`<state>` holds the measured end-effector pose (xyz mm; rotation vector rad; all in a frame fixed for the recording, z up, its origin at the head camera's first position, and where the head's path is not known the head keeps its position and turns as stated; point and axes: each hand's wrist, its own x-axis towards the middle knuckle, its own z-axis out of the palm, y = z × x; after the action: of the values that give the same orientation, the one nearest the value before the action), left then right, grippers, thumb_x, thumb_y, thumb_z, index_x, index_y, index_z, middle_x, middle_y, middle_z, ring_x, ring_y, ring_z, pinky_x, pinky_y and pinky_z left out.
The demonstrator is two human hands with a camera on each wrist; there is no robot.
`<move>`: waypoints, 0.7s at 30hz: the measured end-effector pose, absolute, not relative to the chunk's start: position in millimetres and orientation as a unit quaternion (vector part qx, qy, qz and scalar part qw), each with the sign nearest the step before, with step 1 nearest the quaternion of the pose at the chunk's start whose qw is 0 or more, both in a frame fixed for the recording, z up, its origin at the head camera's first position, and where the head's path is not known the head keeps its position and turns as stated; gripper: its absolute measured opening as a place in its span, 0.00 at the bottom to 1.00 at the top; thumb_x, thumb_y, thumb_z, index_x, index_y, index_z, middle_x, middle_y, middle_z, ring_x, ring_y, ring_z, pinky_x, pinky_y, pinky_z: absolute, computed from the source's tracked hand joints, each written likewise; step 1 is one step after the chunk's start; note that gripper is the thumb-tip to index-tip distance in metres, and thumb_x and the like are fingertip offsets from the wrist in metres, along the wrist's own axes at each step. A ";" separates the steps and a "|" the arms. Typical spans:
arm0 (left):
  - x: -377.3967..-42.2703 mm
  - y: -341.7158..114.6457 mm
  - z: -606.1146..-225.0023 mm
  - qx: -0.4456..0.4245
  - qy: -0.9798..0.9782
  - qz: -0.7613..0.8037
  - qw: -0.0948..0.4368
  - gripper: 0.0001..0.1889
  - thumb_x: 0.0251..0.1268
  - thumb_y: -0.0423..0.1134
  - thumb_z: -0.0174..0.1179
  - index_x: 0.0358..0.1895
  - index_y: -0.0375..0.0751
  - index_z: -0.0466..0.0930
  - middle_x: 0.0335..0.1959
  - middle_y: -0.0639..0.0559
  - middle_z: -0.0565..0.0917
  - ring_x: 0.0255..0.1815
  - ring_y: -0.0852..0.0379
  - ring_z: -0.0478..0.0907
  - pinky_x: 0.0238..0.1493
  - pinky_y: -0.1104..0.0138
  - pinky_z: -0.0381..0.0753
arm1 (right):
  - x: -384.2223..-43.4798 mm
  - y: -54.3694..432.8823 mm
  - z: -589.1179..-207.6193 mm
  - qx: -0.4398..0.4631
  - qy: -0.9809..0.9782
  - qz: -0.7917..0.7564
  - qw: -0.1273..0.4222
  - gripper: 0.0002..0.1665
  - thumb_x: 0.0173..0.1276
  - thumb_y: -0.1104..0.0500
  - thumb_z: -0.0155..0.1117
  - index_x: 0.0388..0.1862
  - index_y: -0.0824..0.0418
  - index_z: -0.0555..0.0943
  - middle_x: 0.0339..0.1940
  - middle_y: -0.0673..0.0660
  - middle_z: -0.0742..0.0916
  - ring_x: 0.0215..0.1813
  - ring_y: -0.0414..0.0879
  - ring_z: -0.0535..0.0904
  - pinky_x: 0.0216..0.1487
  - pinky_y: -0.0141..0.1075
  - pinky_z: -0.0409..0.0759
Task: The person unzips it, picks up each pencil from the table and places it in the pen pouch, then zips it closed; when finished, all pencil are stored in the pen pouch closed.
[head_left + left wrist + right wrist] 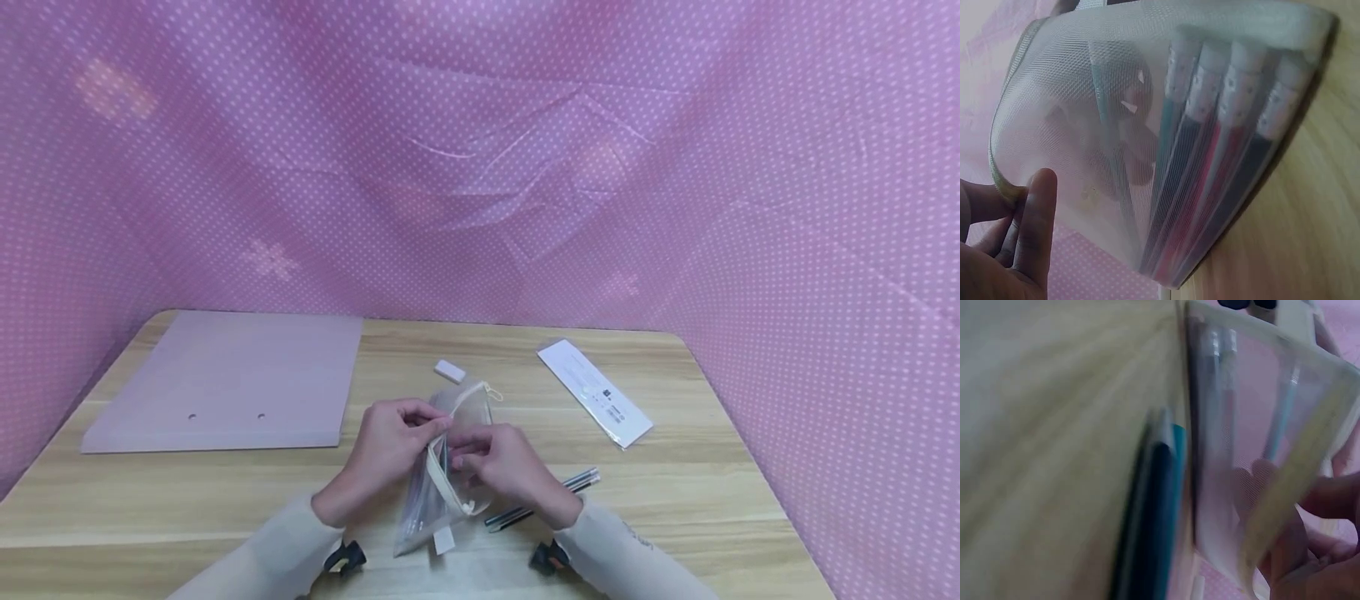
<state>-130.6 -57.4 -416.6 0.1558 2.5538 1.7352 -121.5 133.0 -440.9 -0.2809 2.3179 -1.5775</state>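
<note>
A see-through mesh pencil pouch (422,504) with a cream zipper stands tilted between the hands, its mouth open. My left hand (393,437) pinches the zipper edge at the mouth. My right hand (498,458) reaches into the mouth with curled fingers. Through the mesh, its fingertips (1254,478) meet the end of a teal pencil (1100,94); the exact grip is partly hidden. Several pencils with white eraser ends (1244,62), one of them red, lie side by side in the pouch. More dark and teal pencils (510,518) lie on the table beneath my right wrist.
A white eraser (450,372) lies just beyond the pouch. Behind it to the right is a flat white labelled packet (595,392). A large pale board (240,375) with two holes covers the table's left back. Pink dotted cloth (480,250) hangs around the wooden table (187,517).
</note>
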 end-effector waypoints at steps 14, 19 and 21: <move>-132.3 -60.2 -415.4 0.056 0.843 0.535 -0.004 0.06 0.58 0.42 0.74 0.31 0.45 0.90 0.29 0.54 0.90 0.24 0.61 0.79 0.26 0.72 0.77 | -135.6 161.0 -439.4 -0.097 0.632 -0.739 0.211 0.28 0.67 0.67 0.63 0.63 0.81 0.72 0.49 0.63 0.91 0.51 0.46 0.90 0.58 0.42 0.85; -133.2 -61.1 -416.9 0.049 0.842 0.537 -0.001 0.06 0.56 0.42 0.75 0.32 0.44 0.90 0.29 0.53 0.90 0.25 0.60 0.80 0.28 0.72 0.79 | -135.3 170.9 -437.0 -0.103 0.618 -0.749 0.216 0.31 0.68 0.66 0.62 0.65 0.82 0.69 0.52 0.64 0.90 0.53 0.48 0.89 0.60 0.43 0.84; -133.5 -61.7 -416.9 0.048 0.841 0.538 -0.002 0.06 0.55 0.41 0.75 0.32 0.45 0.90 0.30 0.53 0.90 0.26 0.60 0.81 0.28 0.72 0.79 | -135.3 176.5 -436.2 -0.105 0.615 -0.751 0.216 0.32 0.69 0.65 0.62 0.66 0.82 0.68 0.54 0.67 0.88 0.55 0.49 0.89 0.61 0.43 0.83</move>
<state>-133.5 -61.7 -416.9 0.1518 2.6465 1.6939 -135.3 176.5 -436.2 -0.2901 1.7031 -2.0823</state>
